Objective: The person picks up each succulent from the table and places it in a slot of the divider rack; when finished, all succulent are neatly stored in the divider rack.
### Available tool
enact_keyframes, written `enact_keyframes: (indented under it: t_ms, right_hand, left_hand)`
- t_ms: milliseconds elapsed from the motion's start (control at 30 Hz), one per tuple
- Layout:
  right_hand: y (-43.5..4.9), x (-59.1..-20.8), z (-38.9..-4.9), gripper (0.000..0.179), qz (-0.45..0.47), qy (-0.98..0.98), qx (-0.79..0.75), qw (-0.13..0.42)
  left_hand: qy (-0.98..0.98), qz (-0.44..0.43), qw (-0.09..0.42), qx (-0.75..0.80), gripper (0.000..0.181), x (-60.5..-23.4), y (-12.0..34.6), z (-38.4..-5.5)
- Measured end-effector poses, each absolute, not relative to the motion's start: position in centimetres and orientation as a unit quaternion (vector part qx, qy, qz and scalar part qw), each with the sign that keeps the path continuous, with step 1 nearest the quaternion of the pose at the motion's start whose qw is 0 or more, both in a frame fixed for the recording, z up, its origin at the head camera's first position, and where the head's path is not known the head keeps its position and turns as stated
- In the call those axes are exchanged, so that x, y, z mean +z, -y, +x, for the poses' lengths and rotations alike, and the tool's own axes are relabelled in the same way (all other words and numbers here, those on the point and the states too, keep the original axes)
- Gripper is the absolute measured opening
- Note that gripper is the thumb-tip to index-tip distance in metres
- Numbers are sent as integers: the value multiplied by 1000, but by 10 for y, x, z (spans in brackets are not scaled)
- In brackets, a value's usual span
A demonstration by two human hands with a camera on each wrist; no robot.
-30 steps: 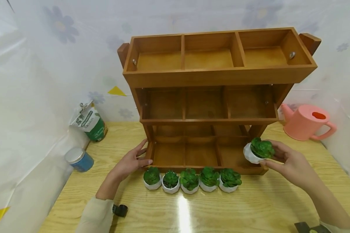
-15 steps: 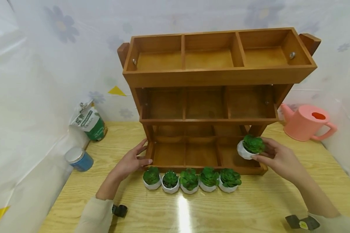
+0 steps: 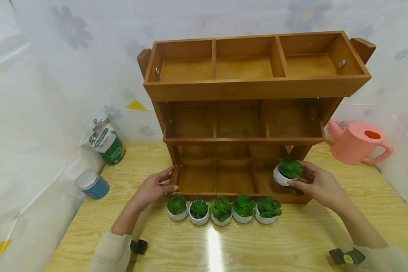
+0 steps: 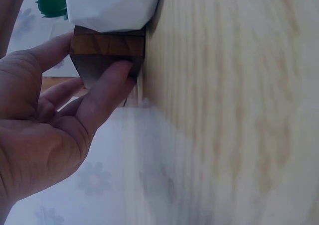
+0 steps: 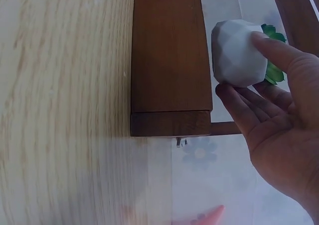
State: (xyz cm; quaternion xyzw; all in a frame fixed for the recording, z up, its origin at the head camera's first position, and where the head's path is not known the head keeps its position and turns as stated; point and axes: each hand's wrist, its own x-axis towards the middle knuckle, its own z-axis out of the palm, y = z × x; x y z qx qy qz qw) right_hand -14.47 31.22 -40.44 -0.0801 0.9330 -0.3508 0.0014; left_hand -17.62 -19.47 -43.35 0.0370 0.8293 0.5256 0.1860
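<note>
A three-tier wooden shelf [image 3: 255, 90] stands on the table, each tier split into three compartments. My left hand [image 3: 152, 190] grips the lower tier's left end; in the left wrist view, its fingers and thumb lie against the wooden end piece [image 4: 107, 45]. My right hand [image 3: 321, 186] pinches a potted succulent [image 3: 287, 172] by its white faceted pot, above the lower tier's right compartment. The right wrist view has the pot [image 5: 238, 53] tilted sideways in frame and apart from the front board [image 5: 172, 51]. Several matching succulents [image 3: 221, 210] line up before the shelf.
A pink watering can [image 3: 357, 142] stands right of the shelf. On the left are a blue jar [image 3: 94, 186] with a silver lid and a clipped green-and-white bag [image 3: 108, 143]. Patterned white sheeting [image 3: 71, 87] hangs behind the wooden table [image 3: 176, 249].
My right hand has carried the potted succulent leftward, from the shelf's right end to over the lower right compartment. The left hand keeps its place on the shelf.
</note>
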Motion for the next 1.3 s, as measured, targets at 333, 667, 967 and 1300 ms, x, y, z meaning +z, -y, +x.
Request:
enact_keyframes:
  t_ms: [333,667,967,1300]
  right_hand:
    - [-308,-410,-152,69,-89,-936,-339,-8]
    - [-295,-422,-158,70,-103,-949,-297,-10]
    - [-284,-427,-164,68,-111,-957,-269,-2]
    - [-279,-427,-167,60,-130,-961,-244,-8]
  left_hand:
    - [-813,34,205,544,79,-439,196,-179]
    - [-812,39,210,543,78,-440,198,-177]
    - [-814,45,211,539,78,-440,198,-178]
    - [-814,40,212,540,78,-438,197,-179]
